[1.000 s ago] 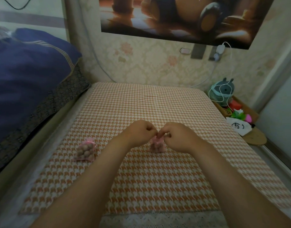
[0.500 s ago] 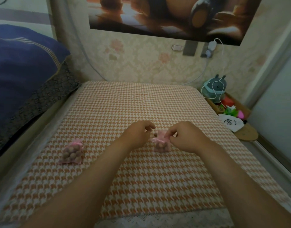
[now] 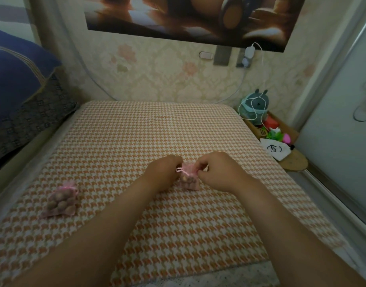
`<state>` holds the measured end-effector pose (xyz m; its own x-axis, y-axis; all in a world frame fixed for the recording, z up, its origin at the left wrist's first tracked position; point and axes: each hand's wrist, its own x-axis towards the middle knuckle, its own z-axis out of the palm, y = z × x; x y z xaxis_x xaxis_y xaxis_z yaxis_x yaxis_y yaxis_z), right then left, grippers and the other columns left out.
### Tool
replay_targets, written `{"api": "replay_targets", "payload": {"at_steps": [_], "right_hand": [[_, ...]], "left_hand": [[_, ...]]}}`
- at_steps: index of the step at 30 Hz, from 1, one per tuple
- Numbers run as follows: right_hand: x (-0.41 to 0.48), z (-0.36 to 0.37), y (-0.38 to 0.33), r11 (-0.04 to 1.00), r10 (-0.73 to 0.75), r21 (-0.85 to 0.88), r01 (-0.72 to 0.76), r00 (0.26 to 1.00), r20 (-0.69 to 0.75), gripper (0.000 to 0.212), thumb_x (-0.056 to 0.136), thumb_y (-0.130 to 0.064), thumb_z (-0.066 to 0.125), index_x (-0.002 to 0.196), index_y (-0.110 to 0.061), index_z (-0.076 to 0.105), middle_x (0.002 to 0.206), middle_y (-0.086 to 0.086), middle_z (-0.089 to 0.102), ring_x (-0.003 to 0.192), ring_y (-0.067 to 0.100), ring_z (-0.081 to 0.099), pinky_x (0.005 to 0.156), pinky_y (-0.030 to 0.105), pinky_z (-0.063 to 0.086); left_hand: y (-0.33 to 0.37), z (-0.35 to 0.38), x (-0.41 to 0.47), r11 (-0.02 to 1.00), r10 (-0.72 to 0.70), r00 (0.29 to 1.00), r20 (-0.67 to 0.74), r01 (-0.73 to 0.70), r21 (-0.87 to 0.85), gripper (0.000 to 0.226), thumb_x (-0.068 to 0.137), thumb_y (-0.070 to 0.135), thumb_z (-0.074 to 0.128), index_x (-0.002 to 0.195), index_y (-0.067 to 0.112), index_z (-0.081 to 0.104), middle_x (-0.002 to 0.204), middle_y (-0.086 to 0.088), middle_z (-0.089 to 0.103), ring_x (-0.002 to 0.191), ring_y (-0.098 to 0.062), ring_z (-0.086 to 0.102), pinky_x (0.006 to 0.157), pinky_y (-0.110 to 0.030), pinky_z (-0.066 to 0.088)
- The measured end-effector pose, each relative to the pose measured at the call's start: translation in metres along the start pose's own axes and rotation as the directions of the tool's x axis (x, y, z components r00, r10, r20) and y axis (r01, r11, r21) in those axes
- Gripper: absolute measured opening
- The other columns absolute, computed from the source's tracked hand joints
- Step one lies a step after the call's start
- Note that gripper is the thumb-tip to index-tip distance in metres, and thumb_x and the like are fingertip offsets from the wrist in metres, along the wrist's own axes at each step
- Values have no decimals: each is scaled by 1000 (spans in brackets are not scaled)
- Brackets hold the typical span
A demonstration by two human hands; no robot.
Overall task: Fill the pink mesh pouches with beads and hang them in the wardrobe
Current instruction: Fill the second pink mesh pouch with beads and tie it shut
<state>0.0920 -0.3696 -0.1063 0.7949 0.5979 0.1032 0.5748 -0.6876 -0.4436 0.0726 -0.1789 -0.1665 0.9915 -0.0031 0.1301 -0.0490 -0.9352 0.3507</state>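
Since half a second ago our left hand (image 3: 166, 172) has closed the small gap to the pink mesh pouch (image 3: 189, 181), which stands between both hands on the houndstooth cloth (image 3: 157, 131); the second filled pouch (image 3: 61, 200) has not shifted, well apart to the left.

From the head view, we judge the main risk to be a slack or uneven pull. If the drawstring (image 3: 180, 170) slips from our fingers, the neck could gape, the pouch could tip, and the beads showing through the mesh could spill and roll across the cloth.

Our left hand is curled tight, pinching the gathered neck where the drawstring loop pokes out. Our right hand (image 3: 216, 172) is likewise curled, fingertips nipping the neck's other side. No wardrobe is in view.
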Motion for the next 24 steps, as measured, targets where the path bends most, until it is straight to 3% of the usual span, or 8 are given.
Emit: {"api": "replay_targets", "payload": {"at_steps": [3, 6, 9, 12, 20, 24], "right_hand": [[1, 0, -1, 1000, 14, -5, -14, 1000, 3, 14, 85, -24, 64, 86, -31, 77, 84, -12, 73, 76, 11, 67, 73, 40, 59], [2, 1, -1, 1000, 14, -23, -13, 1000, 2, 15, 84, -26, 64, 89, -29, 78, 84, -12, 73, 77, 8, 67, 75, 40, 59], [0, -2, -4, 999, 18, -36, -17, 1000, 14, 16, 86, -23, 64, 90, -28, 79, 88, -13, 73, 79, 6, 65, 77, 38, 58], [-1, -2, -5, 999, 14, -44, -13, 1000, 10, 18, 87, -23, 63, 92, -30, 79, 89, -13, 74, 79, 6, 65, 76, 39, 58], [-7, 2, -8, 999, 22, -31, -23, 1000, -18, 14, 88, -30, 64, 90, -36, 77, 86, -15, 73, 75, 7, 65, 71, 36, 57], [-8, 3, -7, 999, 11, -48, -12, 1000, -9, 17, 88, -27, 62, 91, -35, 77, 89, -16, 73, 75, 4, 64, 69, 32, 55]], "left_hand": [[-4, -2, 2, 994, -44, 999, -22, 42, -100, 15, 87, 19, 63, 101, 21, 60, 102, 1, 64, 93, -20, 59, 78, -33, 48], [-5, -14, 0, 939, -108, 990, -88, 72, -335, 21, 88, 11, 65, 107, 19, 64, 99, 6, 64, 79, -6, 57, 75, -23, 45], [7, -33, -4, 879, -102, 982, -161, 13, -477, 9, 89, 22, 69, 98, 20, 68, 90, 12, 65, 72, 3, 56, 67, -13, 42], [21, -48, -10, 870, -37, 987, -156, -45, -492, 9, 88, 26, 71, 96, 21, 71, 87, 13, 67, 70, 4, 58, 64, -9, 43], [25, -39, -15, 937, 5, 997, -74, -30, -348, 13, 90, 31, 66, 98, 24, 74, 87, 19, 59, 75, 4, 55, 71, -18, 43], [24, -34, -8, 881, -10, 997, -82, -30, -471, 13, 95, 28, 59, 98, 24, 71, 93, 15, 65, 82, 2, 58, 75, -18, 42]]}}
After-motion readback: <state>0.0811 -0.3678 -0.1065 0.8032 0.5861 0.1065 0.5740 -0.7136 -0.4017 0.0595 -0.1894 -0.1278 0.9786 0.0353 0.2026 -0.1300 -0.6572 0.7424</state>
